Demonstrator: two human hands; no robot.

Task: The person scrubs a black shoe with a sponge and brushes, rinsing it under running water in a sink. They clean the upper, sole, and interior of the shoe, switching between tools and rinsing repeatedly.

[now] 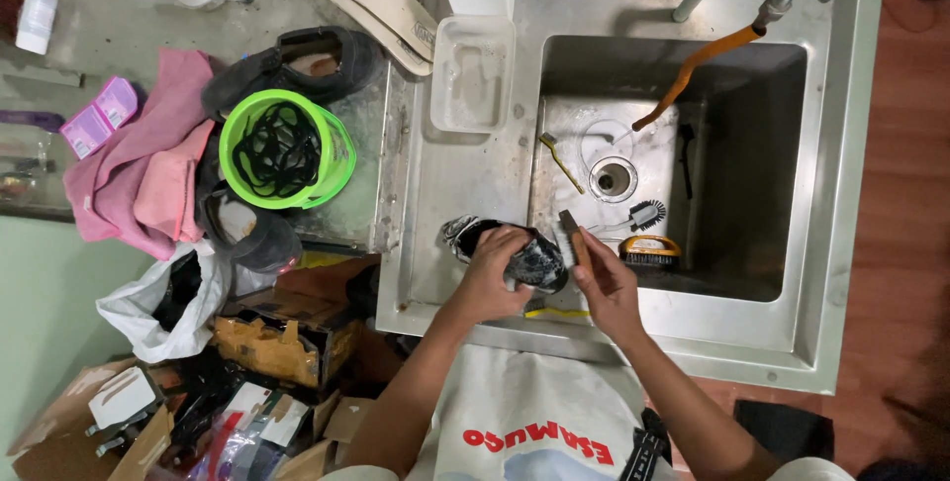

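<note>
My left hand (490, 268) grips a dark, soapy shoe (529, 258) held over the front rim of a steel sink (841, 194). My right hand (604, 278) holds a small brush (569, 237) with its head against the shoe's right side. In the basin lie a yellow toothbrush (560, 160), a black round brush (647, 214) and an orange-backed scrubbing brush (650, 252). An orange hose (693, 70) hangs from the tap down toward the drain (613, 179).
A clear plastic tub (472, 73) sits on the drainboard. Left of the sink are a green basket of black laces (285, 149), black shoes (297, 63), a pale insole (371, 1) and a pink cloth (148, 159). Boxes and a white bag (163, 308) crowd the floor.
</note>
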